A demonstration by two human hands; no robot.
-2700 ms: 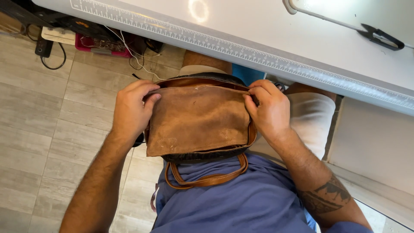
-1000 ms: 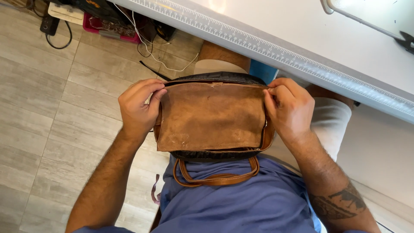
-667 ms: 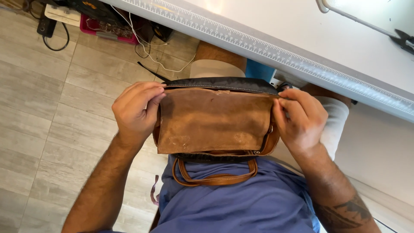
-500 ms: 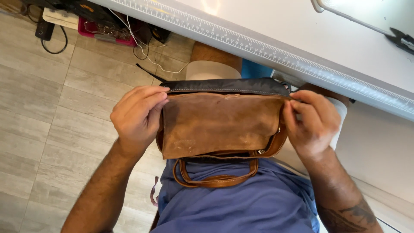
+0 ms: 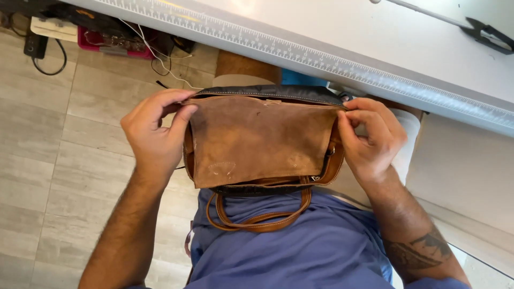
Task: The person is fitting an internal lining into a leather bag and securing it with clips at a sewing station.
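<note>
No packages, labels, signs or screens in view — only a printed ruler strip (image 5: pixel 342 59), white with fine dark marks, running along the front edge of the pale tabletop (image 5: pixel 332 27), upper left to right.

A: Single view, head-worn, looking steeply down over chest and lap. Close range: brown leather bag (image 5: pixel 262 140) fills frame centre, left hand (image 5: pixel 155 140) and right hand (image 5: pixel 370 140) at its sides.

B: Facing?

A: Forward and down. White table edge (image 5: pixel 332 51) with printed ruler crosses the upper frame diagonally; tiled floor (image 5: pixel 59 160) at left, blue shirt (image 5: pixel 289 251) along the bottom. No second view, so no shared area.
</note>
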